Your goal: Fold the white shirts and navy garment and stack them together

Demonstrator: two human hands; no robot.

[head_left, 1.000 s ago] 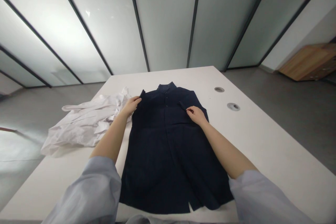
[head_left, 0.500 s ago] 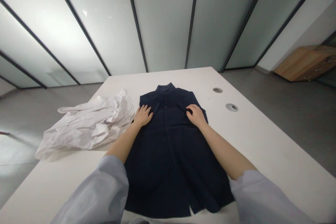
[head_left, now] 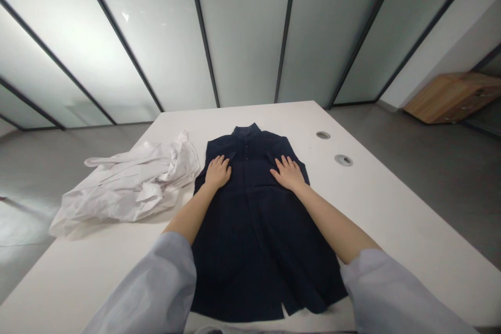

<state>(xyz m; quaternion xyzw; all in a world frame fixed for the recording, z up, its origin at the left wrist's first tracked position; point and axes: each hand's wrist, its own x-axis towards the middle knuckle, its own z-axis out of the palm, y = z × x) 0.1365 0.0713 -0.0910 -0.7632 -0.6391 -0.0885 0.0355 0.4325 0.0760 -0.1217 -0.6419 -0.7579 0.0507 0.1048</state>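
Note:
A dark navy shirt (head_left: 250, 219) with a stand-up collar and a short row of buttons lies front up on the white table, collar at the far end. My left hand (head_left: 218, 171) rests flat on the left side of its chest, fingers stretched out. On the right side of the chest lies my right hand (head_left: 288, 172), palm down with the fingers spread. Both hands touch the cloth and grip nothing. The shirt's sleeves do not show at full length at its sides. A small slit is visible in the bottom hem.
A crumpled heap of white cloth (head_left: 129, 182) lies left of the shirt, partly over the edge of the white table (head_left: 391, 229). Two round cable holes, a far one (head_left: 323, 135) and a near one (head_left: 343, 160), sit on the right. A wooden cabinet (head_left: 450, 96) stands beyond.
My left hand has shifted slightly right, inward over the chest. My right hand has flattened, its fingers now more stretched and spread. The shirt's lower left side lies a little further in.

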